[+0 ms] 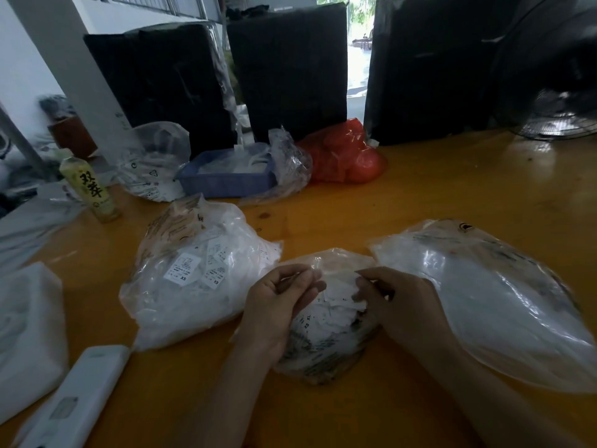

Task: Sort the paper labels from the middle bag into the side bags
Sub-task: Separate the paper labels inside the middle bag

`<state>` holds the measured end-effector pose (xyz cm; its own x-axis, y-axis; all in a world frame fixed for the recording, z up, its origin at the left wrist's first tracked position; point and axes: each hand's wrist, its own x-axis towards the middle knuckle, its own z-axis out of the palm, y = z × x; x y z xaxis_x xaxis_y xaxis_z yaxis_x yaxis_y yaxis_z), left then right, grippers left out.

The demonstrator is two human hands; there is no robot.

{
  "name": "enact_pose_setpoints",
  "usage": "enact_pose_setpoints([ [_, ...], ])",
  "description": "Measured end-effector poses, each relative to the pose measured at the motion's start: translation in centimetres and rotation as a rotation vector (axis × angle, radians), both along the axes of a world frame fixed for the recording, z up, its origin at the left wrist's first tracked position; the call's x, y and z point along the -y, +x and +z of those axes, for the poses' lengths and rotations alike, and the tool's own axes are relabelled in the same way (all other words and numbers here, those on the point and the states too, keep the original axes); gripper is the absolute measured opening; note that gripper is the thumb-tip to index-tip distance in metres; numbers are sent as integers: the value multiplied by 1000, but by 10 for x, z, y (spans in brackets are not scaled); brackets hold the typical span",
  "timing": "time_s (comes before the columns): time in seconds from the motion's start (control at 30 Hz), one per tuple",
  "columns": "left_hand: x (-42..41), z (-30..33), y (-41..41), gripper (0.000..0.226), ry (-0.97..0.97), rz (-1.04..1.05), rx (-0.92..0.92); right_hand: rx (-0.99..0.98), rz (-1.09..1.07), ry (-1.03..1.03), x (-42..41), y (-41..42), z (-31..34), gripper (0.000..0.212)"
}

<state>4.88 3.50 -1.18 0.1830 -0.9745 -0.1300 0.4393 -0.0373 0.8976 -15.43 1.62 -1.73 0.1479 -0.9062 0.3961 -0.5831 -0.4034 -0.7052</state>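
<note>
A small clear middle bag (326, 347) full of white paper labels (332, 310) lies on the orange table right in front of me. My left hand (277, 305) has its fingers curled at the bag's open top left edge, pinching a label. My right hand (394, 302) pinches into the label pile from the right. A fuller left bag (193, 273) of labels marked XS lies to the left. The larger right bag (497, 302) lies to the right, partly under my right forearm.
Behind stand a blue tray (226, 182) of white strips, a clear bag (151, 163), a red bag (345, 156), a drink bottle (90, 189) and black wrapped bundles (287, 66). A fan (559, 114) sits far right. A white remote-like device (77, 399) and white packet (29, 334) lie near left.
</note>
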Motion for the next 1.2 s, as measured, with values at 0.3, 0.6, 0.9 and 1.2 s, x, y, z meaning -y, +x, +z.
enact_pose_setpoints([
  [0.3,-1,-5,-3,26,-11,-4,18,260,-11,110,2,-2,1,26],
  [0.6,-5,-3,-7,29,8,-113,76,444,68,111,4,-3,1,14],
  [0.9,-8,-3,-12,40,-30,-162,174,293,64,36,-2,1,1,13],
  [1.2,-9,0,-12,16,-11,-123,211,172,55,8,-3,3,1,11],
])
